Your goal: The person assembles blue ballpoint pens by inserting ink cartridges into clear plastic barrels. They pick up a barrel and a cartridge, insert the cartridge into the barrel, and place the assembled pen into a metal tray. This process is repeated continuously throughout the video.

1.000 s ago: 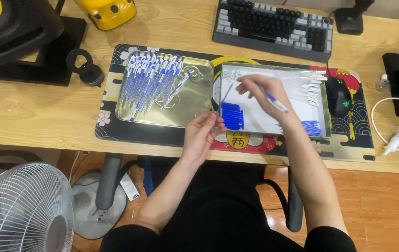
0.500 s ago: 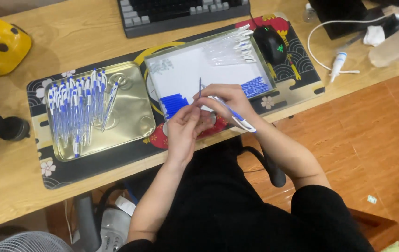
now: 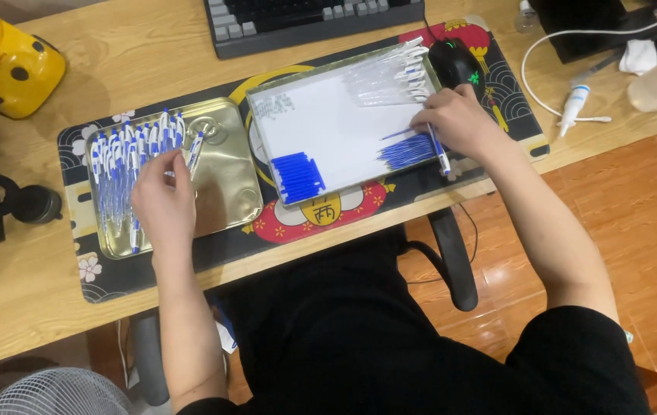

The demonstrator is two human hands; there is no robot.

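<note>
Blue-and-white pen [image 3: 192, 151] pinched in left hand [image 3: 163, 204] fingertips over the gold metal tray [image 3: 225, 184] of finished pens; right hand [image 3: 459, 123] fingers closed around another pen [image 3: 438, 150], touching blue refills [image 3: 407, 151] on the white tray [image 3: 328, 123].

the hands have parted; left hand [image 3: 163, 204] now over the gold tray [image 3: 228, 192]; right hand [image 3: 459, 123] at the refills [image 3: 405, 150] on the white tray's [image 3: 328, 123] right edge

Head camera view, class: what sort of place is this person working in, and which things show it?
Probably a home or office computer desk used for hand assembly: a pale wooden desk with a dark keyboard and black mouse, plus a gold metal tray of blue-and-white pens under the left hand.
</note>
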